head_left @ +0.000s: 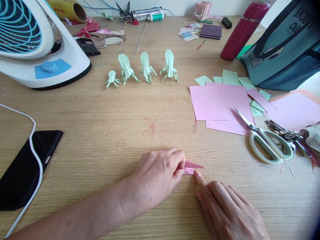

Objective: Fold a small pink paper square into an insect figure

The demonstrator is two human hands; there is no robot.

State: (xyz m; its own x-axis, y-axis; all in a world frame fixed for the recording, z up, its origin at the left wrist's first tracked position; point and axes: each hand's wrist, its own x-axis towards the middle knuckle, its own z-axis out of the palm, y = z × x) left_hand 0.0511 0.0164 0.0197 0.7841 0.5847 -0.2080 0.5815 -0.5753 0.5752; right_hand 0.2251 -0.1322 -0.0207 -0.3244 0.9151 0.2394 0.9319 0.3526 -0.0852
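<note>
Near the left edge of the wooden surface (100, 113), a black, flat, rectangular phone (18, 171) lies with a thin white cable (40, 166) running across it. Toward the far left corner stands a white plastic fan (50, 66) with a blue grille, and behind it a hollow yellow cylinder (65, 9) lies on its side. Farther right, in the far half of the surface, four pale-green folded-paper figures (126, 66) with splayed legs stand in a row, the smallest at the left end.

Toward the near edge, about midway along, the left hand (160, 170) has thumb and forefinger pinched together on the left end of a small, narrow piece of folded pink paper (192, 165), whose pointed tip reaches right. Just right of it, the right hand (230, 210) sets its index fingertip at the paper's lower right end, thumb apart from that fingertip, gripping nothing.

Beyond and to the right, two flat pink paper sheets (236, 96) overlap, with pale-green paper pieces (230, 78) spread around them. Cream-handled steel scissors (258, 131) point their blade tip over the larger sheet; a bunch of metal keys (287, 135) lies just beside. Toward the far right corner, a magenta cylindrical bottle (241, 33) stands left of a grey-blue fabric bag (277, 53).
</note>
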